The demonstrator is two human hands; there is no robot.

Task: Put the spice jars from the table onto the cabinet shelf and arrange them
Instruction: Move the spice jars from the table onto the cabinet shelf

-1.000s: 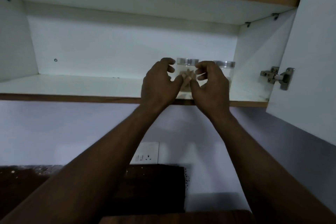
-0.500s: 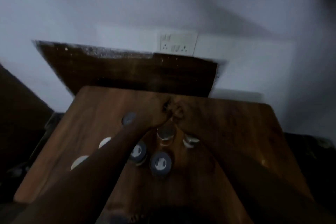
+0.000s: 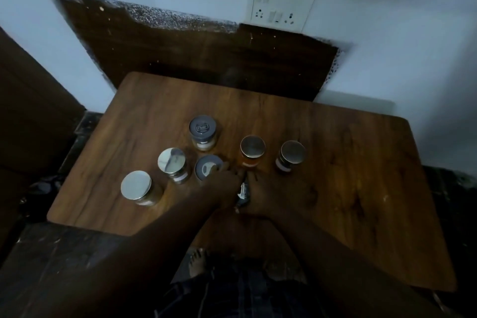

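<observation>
Between both hands (image 3: 244, 192) a small dark-lidded spice jar (image 3: 242, 193) is clasped; neighbouring grey-lidded jar (image 3: 207, 166) could be toppled by knuckles.

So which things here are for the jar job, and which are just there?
For the job:
- six jars standing free on the table, like the one nearest its left edge
- a seventh jar between both hands

Just there:
- wall socket
- dark board against the wall
</observation>
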